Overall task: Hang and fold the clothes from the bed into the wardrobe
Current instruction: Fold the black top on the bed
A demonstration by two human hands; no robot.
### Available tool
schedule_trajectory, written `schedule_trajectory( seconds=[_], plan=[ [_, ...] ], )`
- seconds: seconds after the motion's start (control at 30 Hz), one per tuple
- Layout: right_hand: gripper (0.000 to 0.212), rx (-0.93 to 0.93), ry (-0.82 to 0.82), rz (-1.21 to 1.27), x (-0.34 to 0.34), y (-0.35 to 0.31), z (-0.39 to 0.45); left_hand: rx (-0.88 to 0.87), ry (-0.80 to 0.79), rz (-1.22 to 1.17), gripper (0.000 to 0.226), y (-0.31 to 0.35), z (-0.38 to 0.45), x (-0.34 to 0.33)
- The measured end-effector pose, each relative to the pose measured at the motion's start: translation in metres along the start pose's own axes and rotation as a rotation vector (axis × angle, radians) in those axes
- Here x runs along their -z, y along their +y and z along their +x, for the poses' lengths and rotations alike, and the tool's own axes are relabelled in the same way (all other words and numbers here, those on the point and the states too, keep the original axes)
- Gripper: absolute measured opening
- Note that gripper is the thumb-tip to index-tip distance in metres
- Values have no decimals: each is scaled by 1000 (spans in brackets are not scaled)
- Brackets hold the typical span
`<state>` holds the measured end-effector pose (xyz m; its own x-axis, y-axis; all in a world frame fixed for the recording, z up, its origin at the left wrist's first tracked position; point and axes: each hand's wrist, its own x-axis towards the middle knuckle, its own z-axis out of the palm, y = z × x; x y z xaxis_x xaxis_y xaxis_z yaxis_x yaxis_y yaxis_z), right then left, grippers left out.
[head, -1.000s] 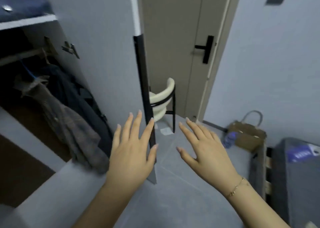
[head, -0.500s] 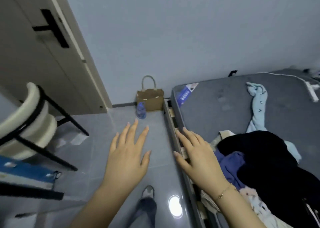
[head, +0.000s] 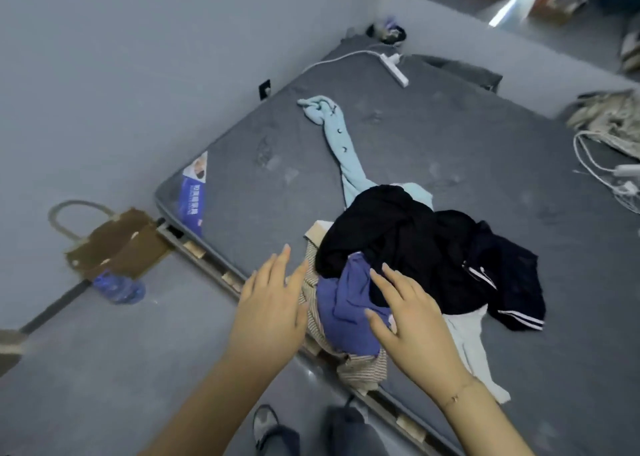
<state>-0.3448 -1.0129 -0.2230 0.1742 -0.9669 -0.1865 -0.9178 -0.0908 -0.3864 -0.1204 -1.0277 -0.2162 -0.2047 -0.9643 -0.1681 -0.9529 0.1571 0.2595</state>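
Brown paper bag with looped handle on floor by wall, blue plastic bottle lying just beside it. Grey mattress on slatted frame, blue label at near corner. Left hand fingers straight and spread, over bed edge, holding nothing. Clothes pile on mattress near edge: striped fabric low, purple piece, black garment on top, light blue sleeve trailing away. Right hand spread flat over purple piece; contact unclear. White power strip and cables farther back and right.

Grey walls, grey floor
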Motion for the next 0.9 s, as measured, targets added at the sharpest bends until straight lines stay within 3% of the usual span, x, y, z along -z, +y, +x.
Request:
schedule_trajectory(
  seconds=[0.3, 0.5, 0.67, 0.8, 0.9],
  plan=[
    [57, -250, 20, 159, -5, 155, 43, -215, -145, 22, 62, 120, 153, -85],
    [55, -447, 17, 254, -59, 284, 61, -291, -313, 22, 62, 187, 254, -200],
    [50, -548, 18, 300, -117, 352, 80, -240, -446, 4, 70, 197, 318, -290],
    [46, -543, 57, 327, -152, 386, 105, -217, -351, 67, 67, 197, 341, -337],
    [47, -587, 92, 384, -166, 411, 129, -207, -331, -132, 45, 192, 351, -351]
  ],
)
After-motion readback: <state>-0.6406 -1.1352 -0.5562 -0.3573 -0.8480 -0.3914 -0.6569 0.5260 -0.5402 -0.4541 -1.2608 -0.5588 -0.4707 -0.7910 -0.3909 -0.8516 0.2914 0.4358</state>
